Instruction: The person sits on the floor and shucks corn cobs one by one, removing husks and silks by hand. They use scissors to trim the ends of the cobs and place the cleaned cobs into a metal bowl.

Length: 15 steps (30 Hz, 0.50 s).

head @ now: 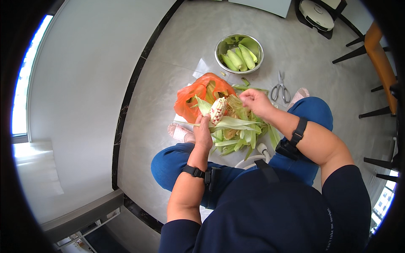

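An ear of corn [218, 111] with white and dark red kernels stands partly husked, its pale green husk leaves peeled down around it. My left hand [203, 132] grips it near its base. To the right of the ear, my right hand [255, 100] is raised over the husks with its fingers curled; whether anything thin is between them cannot be told. Below both hands lies a pile of green husks [240, 142] and brown corn silk. Behind the ear, an orange plastic bag [190, 98] holds more corn in yellowish husks.
A steel bowl [216, 60] with several green ears of corn stands beyond the bag. Metal scissors [280, 88] lie on the floor to the right. A white hose or cable [250, 160] curves near my legs. Chair legs [351, 53] and a robot vacuum [316, 15] are at the upper right.
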### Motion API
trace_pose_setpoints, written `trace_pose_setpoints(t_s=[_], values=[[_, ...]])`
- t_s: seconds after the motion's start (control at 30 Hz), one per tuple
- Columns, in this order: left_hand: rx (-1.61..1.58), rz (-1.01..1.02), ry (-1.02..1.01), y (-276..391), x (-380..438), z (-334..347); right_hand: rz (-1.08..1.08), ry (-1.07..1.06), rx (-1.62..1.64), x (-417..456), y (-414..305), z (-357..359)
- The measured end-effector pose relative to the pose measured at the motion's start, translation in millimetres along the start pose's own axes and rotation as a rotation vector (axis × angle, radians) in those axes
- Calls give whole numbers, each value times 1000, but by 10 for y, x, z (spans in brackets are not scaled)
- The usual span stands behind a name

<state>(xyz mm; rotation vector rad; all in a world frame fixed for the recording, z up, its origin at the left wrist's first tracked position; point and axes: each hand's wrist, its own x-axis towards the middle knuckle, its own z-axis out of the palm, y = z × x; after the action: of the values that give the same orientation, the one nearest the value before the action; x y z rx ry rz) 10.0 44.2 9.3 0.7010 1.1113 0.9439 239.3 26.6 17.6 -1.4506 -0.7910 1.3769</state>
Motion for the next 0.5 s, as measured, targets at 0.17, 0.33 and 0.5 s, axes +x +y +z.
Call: trace_pose_setpoints(t_s=[0.17, 0.33, 0.5], values=[[-33, -28, -84, 19, -51, 96, 56, -365, -334, -96, 40, 110], [-37, -12, -172, -19, -58, 192, -33, -291, -469, -117, 94, 186], [-58, -15, -152, -18, -48, 183, -337, -241, -278, -215, 2, 267]])
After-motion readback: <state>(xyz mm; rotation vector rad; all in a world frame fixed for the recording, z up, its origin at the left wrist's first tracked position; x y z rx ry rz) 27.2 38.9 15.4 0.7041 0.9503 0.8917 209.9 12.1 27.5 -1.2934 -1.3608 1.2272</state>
